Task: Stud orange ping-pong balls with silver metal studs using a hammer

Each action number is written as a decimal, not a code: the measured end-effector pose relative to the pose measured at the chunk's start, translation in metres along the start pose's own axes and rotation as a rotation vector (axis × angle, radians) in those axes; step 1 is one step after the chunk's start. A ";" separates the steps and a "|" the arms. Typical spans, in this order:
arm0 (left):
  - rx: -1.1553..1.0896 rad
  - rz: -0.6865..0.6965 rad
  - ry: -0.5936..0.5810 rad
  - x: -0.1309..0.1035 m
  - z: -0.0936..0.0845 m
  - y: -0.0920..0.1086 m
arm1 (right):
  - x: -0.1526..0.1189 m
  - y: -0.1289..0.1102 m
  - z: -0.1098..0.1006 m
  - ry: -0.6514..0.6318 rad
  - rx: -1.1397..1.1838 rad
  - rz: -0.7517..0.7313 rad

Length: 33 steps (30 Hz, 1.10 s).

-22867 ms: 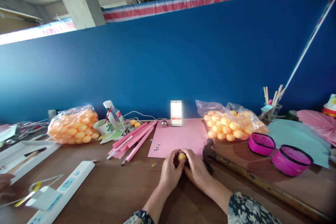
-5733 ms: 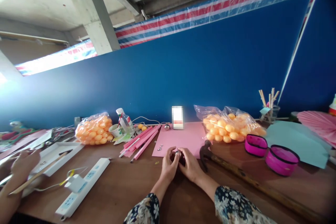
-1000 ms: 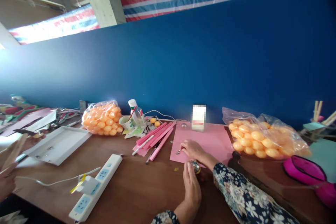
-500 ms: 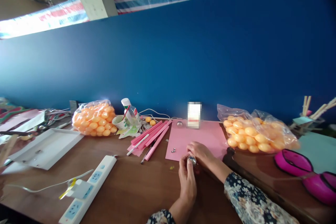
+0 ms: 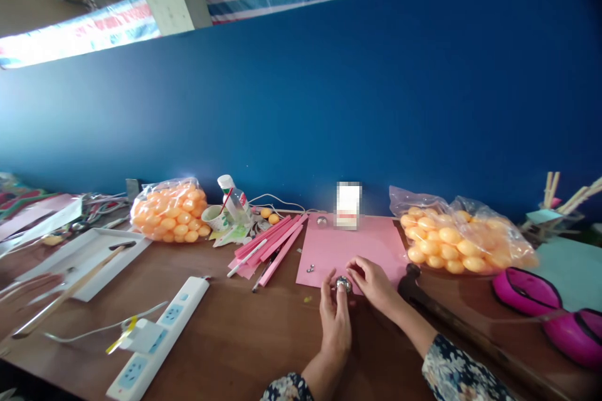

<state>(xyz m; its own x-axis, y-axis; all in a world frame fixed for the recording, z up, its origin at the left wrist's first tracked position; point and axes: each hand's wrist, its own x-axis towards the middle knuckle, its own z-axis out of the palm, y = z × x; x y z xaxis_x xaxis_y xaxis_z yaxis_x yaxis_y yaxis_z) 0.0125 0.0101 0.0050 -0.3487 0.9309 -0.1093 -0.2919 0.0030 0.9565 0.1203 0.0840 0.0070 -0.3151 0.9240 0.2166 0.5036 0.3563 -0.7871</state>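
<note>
My left hand (image 5: 335, 319) holds a small shiny silver ball (image 5: 343, 284) between thumb and fingers, just past the near edge of a pink sheet (image 5: 350, 250). To its right is my right hand (image 5: 371, 282), apart from the ball, thumb and index finger pinched together over the sheet; anything between them is too small to make out. Some tiny silver pieces (image 5: 310, 269) lie on the sheet's left part, and another shiny silver object (image 5: 322, 221) rests near its back left corner.
A hammer (image 5: 451, 319) lies right of my right arm. Bags of orange balls (image 5: 169, 210) (image 5: 451, 241) flank the sheet. Pink strips (image 5: 275, 244), a power strip (image 5: 160, 338) and a white tray (image 5: 101, 263) are on the left, where another person's blurred hand (image 5: 28, 288) shows.
My right hand has moved right, away from the silver ball, which stays in my left hand. At the far left, a wooden-handled tool now lies across the white tray.
</note>
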 end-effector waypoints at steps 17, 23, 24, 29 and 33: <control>-0.492 -0.346 -0.268 0.026 0.014 -0.003 | -0.037 -0.008 -0.004 0.271 0.654 0.241; -0.605 -0.475 -0.297 0.028 0.007 -0.011 | -0.040 -0.006 -0.005 0.301 0.594 0.224; -0.618 -0.482 -0.303 0.027 0.007 -0.011 | -0.040 -0.007 -0.005 0.304 0.585 0.219; -0.612 -0.471 -0.327 0.020 0.007 -0.007 | -0.042 -0.007 -0.007 0.312 0.532 0.212; -0.534 -0.439 -0.348 0.016 0.008 -0.003 | -0.044 -0.006 -0.009 0.333 0.516 0.210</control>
<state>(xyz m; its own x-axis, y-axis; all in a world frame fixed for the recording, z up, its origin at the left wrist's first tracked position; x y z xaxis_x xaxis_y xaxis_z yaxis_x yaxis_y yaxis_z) 0.0150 0.0275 0.0022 0.1723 0.9467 -0.2723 -0.7595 0.3037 0.5752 0.1382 0.0427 0.0078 0.0561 0.9899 0.1300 0.0497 0.1273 -0.9906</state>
